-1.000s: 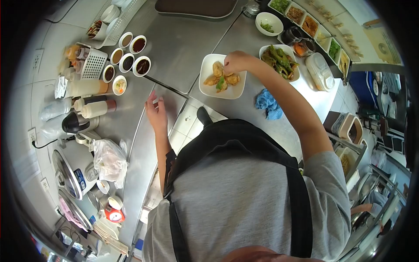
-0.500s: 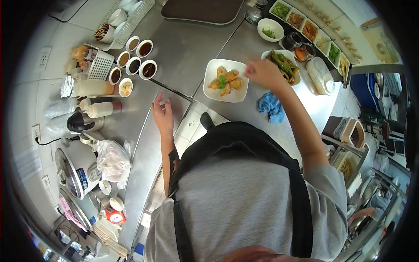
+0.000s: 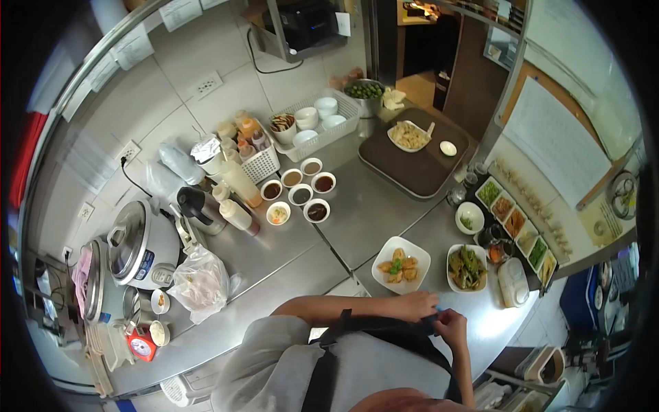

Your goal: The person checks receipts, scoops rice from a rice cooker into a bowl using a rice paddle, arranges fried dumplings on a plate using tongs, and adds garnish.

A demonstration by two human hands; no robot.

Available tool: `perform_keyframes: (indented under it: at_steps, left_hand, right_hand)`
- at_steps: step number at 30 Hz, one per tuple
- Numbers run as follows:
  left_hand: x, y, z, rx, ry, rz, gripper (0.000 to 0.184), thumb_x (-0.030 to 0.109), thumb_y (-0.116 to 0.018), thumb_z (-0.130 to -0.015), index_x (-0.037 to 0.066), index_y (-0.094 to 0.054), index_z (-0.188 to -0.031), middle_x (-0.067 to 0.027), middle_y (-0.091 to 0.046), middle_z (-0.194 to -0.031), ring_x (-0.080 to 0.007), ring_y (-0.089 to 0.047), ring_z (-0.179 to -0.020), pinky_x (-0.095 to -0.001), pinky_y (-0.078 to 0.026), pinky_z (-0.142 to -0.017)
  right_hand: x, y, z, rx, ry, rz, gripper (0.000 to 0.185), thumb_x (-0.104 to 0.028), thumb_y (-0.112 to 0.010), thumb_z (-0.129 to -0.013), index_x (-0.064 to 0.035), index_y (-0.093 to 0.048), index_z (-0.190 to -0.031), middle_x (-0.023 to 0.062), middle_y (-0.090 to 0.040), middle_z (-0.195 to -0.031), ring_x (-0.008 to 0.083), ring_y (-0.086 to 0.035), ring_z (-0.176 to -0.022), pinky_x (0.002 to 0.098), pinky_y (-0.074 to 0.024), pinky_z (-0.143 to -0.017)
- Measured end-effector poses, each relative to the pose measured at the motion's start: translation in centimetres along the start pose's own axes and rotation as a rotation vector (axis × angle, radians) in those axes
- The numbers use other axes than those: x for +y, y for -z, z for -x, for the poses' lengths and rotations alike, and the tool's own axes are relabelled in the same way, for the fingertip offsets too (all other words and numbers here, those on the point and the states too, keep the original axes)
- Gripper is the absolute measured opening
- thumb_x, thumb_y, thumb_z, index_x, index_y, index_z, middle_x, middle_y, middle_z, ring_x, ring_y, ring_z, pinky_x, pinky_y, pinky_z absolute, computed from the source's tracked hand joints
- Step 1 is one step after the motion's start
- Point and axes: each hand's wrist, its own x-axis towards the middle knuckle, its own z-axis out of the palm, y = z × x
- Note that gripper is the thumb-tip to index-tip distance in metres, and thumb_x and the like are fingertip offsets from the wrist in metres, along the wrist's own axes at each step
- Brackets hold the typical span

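My left hand [image 3: 417, 307] reaches across my apron front, fingers closed, to a blue cloth [image 3: 430, 323]. My right hand [image 3: 452, 328] meets it from the right, fingers pinched on the same cloth, which is mostly hidden by both hands. Just beyond them on the steel counter stands a square white bowl [image 3: 379, 277] of golden fried pieces [image 3: 405, 273] topped with a green leaf. To its right, a second white dish [image 3: 451, 280] holds green pods or peppers [image 3: 467, 264].
Small sauce cups [image 3: 301, 195] stand at centre left, near squeeze bottles [image 3: 237, 215]. A brown tray [image 3: 384, 159] at the back carries a bowl of food [image 3: 410, 136]. Chopped toppings [image 3: 513, 222] line the right edge. A rice cooker [image 3: 143, 240] and a plastic bag [image 3: 200, 283] stand left.
The view has swung up and left. My left hand has crossed to the right. My right hand has come back from beside the dishes, and the blue cloth is now between both hands.
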Motion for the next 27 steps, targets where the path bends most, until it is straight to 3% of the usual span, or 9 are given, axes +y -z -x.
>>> perform_keyframes:
  at_steps: [2,5,11,14,17,20,23,26,27]
  left_hand:
    - [-2.2,-4.0,-0.1,-0.023,-0.068,0.107,0.027,0.020,-0.067,-0.074,0.004,-0.060,-0.094,-0.0130,-0.059,-0.090,-0.0316,-0.056,-0.086,-0.0424,-0.044,-0.080]
    - [-0.4,-4.1,-0.9,-0.283,0.148,0.088,0.024,0.025,-0.065,-0.076,0.006,-0.058,-0.088,-0.0135,-0.061,-0.087,-0.0321,-0.058,-0.086,-0.0434,-0.043,-0.077]
    - [-0.9,-4.7,-1.1,-0.238,0.099,0.294,0.038,0.038,-0.060,-0.081,0.000,-0.058,-0.079,-0.0243,-0.061,-0.071,-0.0428,-0.061,-0.070,-0.0503,-0.046,-0.064]
    - [-0.6,-4.6,-1.3,-0.277,0.248,0.338,0.035,0.036,-0.057,-0.086,0.001,-0.058,-0.084,-0.0232,-0.061,-0.073,-0.0397,-0.061,-0.067,-0.0479,-0.047,-0.063]
    - [-2.4,-6.1,0.1,-0.003,0.436,0.643,0.031,0.032,-0.054,-0.091,0.001,-0.056,-0.089,-0.0193,-0.063,-0.076,-0.0329,-0.062,-0.066,-0.0434,-0.048,-0.065]
    - [0.5,-1.2,-0.5,-0.213,0.662,0.779,0.028,0.028,-0.054,-0.093,0.001,-0.056,-0.098,-0.0164,-0.063,-0.084,-0.0261,-0.062,-0.074,-0.0385,-0.049,-0.071]
    - [-1.4,-5.6,0.1,-0.104,0.370,0.655,0.039,0.032,-0.054,-0.094,0.003,-0.051,-0.119,-0.0086,-0.060,-0.085,-0.0173,-0.057,-0.078,-0.0323,-0.048,-0.073]
    - [1.4,-2.0,-2.0,-0.463,0.469,1.114,0.044,0.029,-0.056,-0.093,0.001,-0.048,-0.126,-0.0029,-0.056,-0.087,-0.0115,-0.052,-0.082,-0.0285,-0.046,-0.075]
    - [0.9,-2.8,-1.7,-0.464,0.393,1.118,0.045,0.029,-0.057,-0.093,0.001,-0.049,-0.127,-0.0012,-0.056,-0.087,-0.0108,-0.052,-0.082,-0.0286,-0.046,-0.075]
  right_hand:
    - [-1.2,0.6,0.6,0.090,0.074,0.007,0.015,-0.008,-0.069,-0.067,0.0005,-0.059,-0.075,0.0058,-0.059,-0.059,0.0124,-0.059,-0.055,0.0277,-0.0491,-0.053]
    - [0.1,0.8,1.2,0.146,0.109,-0.068,0.019,-0.007,-0.067,-0.065,-0.0001,-0.058,-0.080,0.0042,-0.060,-0.066,0.0105,-0.057,-0.061,0.0260,-0.0475,-0.057]
    - [2.1,1.7,1.4,0.129,0.030,-0.072,0.007,-0.003,-0.065,-0.067,0.0006,-0.066,-0.072,0.0065,-0.063,-0.061,0.0112,-0.058,-0.057,0.0273,-0.0474,-0.058]
    - [1.7,2.7,1.0,0.199,0.062,-0.059,0.010,0.003,-0.056,-0.070,0.0018,-0.066,-0.068,0.0072,-0.062,-0.059,0.0109,-0.057,-0.056,0.0266,-0.0467,-0.057]
    - [2.8,5.1,1.2,0.294,0.131,0.090,0.023,0.010,-0.044,-0.073,0.0031,-0.065,-0.068,0.0064,-0.061,-0.060,0.0092,-0.054,-0.055,0.0239,-0.0443,-0.056]
    - [5.0,7.4,1.3,0.136,-0.038,-0.060,0.021,0.006,-0.047,-0.075,0.0016,-0.066,-0.082,0.0028,-0.058,-0.060,0.0115,-0.050,-0.052,0.0253,-0.0456,-0.056]
    - [3.4,5.7,1.9,-0.026,0.075,-0.337,0.029,0.003,-0.050,-0.076,-0.0007,-0.064,-0.101,0.0026,-0.059,-0.065,0.0127,-0.054,-0.054,0.0258,-0.0479,-0.058]
    - [1.6,3.0,2.4,-0.042,0.211,-0.001,0.040,-0.006,-0.068,-0.069,-0.0002,-0.062,-0.108,0.0117,-0.067,-0.073,0.0191,-0.065,-0.061,0.0309,-0.0519,-0.061]
    - [2.4,2.1,2.2,0.057,0.216,0.140,0.033,-0.008,-0.073,-0.066,0.0006,-0.068,-0.097,0.0152,-0.067,-0.069,0.0206,-0.065,-0.059,0.0320,-0.0518,-0.059]
